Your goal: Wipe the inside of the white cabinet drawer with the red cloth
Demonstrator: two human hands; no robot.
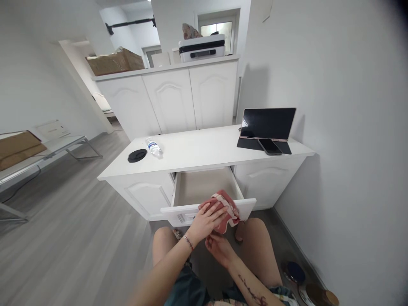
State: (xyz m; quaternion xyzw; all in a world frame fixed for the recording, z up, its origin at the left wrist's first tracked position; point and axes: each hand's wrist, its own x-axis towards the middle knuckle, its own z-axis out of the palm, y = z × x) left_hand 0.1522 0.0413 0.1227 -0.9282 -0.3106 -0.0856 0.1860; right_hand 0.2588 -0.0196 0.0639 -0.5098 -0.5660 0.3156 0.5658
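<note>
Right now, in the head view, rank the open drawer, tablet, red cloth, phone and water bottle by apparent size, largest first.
1. Open drawer
2. Tablet
3. Red cloth, partly covered by the left hand
4. Phone and water bottle: too alike to rank

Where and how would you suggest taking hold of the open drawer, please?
I would grip the top edge of its front panel near the left end, from above and the person's side: the drawer is pulled out, so that edge stands exposed there, while the red cloth under the left hand covers its middle.
</note>
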